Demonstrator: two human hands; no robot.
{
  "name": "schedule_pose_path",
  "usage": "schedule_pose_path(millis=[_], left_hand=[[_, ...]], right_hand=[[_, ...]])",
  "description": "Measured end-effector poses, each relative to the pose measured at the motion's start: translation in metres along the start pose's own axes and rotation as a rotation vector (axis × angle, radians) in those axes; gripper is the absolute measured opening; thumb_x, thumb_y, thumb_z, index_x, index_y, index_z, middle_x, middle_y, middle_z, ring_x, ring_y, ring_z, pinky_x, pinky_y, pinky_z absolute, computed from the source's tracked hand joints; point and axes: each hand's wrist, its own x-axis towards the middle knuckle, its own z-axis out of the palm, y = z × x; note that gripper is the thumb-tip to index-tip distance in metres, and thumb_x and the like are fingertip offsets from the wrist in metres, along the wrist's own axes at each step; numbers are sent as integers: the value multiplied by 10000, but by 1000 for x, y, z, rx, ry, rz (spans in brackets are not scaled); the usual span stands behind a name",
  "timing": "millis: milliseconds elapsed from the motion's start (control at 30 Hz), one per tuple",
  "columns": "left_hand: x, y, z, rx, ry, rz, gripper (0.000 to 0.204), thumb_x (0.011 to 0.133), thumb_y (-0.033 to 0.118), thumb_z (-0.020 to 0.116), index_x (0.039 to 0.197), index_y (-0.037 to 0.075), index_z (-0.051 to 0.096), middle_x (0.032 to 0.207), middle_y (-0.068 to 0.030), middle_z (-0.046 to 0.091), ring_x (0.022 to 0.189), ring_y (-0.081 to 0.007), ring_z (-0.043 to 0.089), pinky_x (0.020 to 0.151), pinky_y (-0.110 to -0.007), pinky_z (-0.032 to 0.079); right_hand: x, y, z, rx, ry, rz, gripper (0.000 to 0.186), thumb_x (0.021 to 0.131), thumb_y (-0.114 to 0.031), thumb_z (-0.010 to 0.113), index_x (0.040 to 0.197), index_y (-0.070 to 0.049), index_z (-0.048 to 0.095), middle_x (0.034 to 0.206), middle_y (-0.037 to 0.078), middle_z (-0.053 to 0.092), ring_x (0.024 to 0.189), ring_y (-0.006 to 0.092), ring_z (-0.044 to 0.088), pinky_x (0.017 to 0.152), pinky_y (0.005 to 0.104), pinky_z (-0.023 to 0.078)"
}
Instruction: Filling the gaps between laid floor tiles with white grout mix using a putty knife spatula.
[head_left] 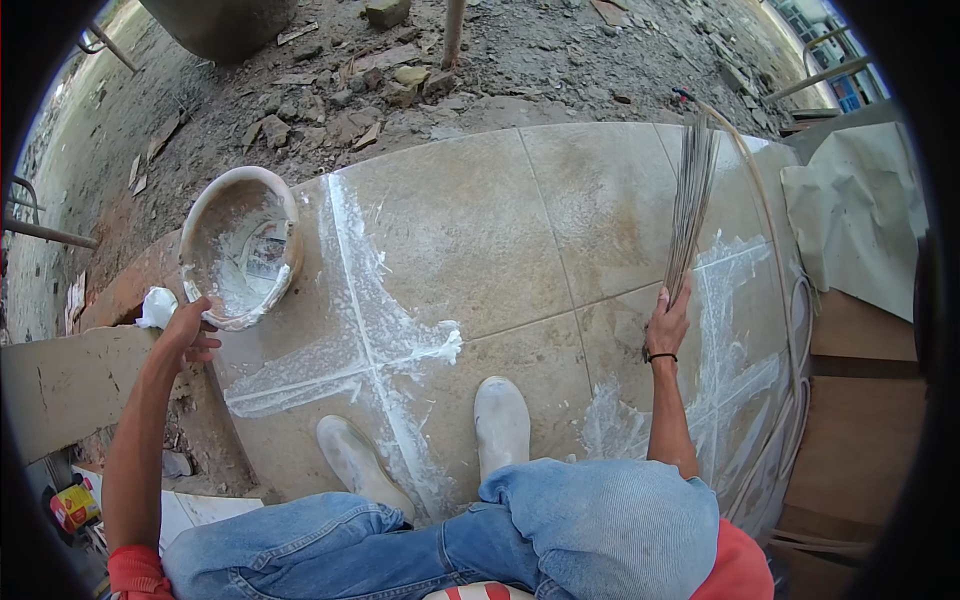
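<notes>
My right hand [668,325] is closed around the bound end of a stick broom [692,190], a bundle of thin stiff sticks that fans out away from me. The broom is held over the tiled floor [500,200]. At the left, my left hand [185,333] grips the near rim of a round bucket [292,215], thumb on top and fingers below. White paste coats the bucket's rim and inside. Smeared white grout [345,240] covers the tile joints at the left, with more grout [725,300] beside my right hand.
My pale boots [502,425] stand on the tiles. A hose [765,200] runs along the right edge beside brown boards [860,430] and a pale sheet [855,205]. Rubble [350,120] lies beyond the tiles. A plank [80,380] is at the left, near a white lump [157,307].
</notes>
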Motion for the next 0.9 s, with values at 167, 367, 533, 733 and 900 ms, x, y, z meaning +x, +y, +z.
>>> schedule_pose_path(millis=[167, 367, 533, 733, 900], left_hand=[[5, 12, 11, 12, -41, 36, 637, 1017, 484, 450, 1414, -12, 493, 1267, -170, 621, 986, -299, 688, 685, -418, 583], [16, 2, -5, -23, -56, 44, 646, 1013, 498, 449, 1394, -20, 511, 1239, -189, 621, 1000, -308, 696, 687, -431, 587], [11, 0, -2, -64, -30, 84, 640, 1009, 499, 456, 1363, -28, 539, 1226, -190, 623, 1015, -319, 697, 684, -430, 591], [30, -3, -2, -16, -68, 45, 651, 1000, 504, 481, 1361, -35, 526, 1224, -181, 626, 984, -310, 703, 683, -445, 592], [41, -3, -18, -3, -51, 28, 544, 978, 496, 499, 1316, 75, 570, 1151, -144, 647, 923, -268, 713, 625, -390, 564]], right_hand=[[-127, 20, 74, 103, -15, -20, 691, 1036, -200, 540, 1634, -53, 229, 1122, 332, 691, 702, 394, 719, 695, 487, 584], [-106, -154, 71, 430, -457, -55, 719, 1024, -259, 569, 1650, -163, 228, 1006, 366, 678, 908, 557, 664, 821, 581, 509], [-121, -118, 62, 498, -195, 67, 712, 1027, -265, 568, 1644, -142, 235, 1030, 376, 673, 911, 563, 663, 820, 585, 508], [-108, -107, 74, 484, -477, -32, 707, 1022, -233, 576, 1639, -120, 249, 1156, 363, 664, 984, 529, 669, 831, 559, 526], [-172, -79, -24, 448, -215, -78, 675, 1017, -128, 570, 1627, -93, 282, 1094, 316, 695, 890, 482, 697, 775, 479, 550]])
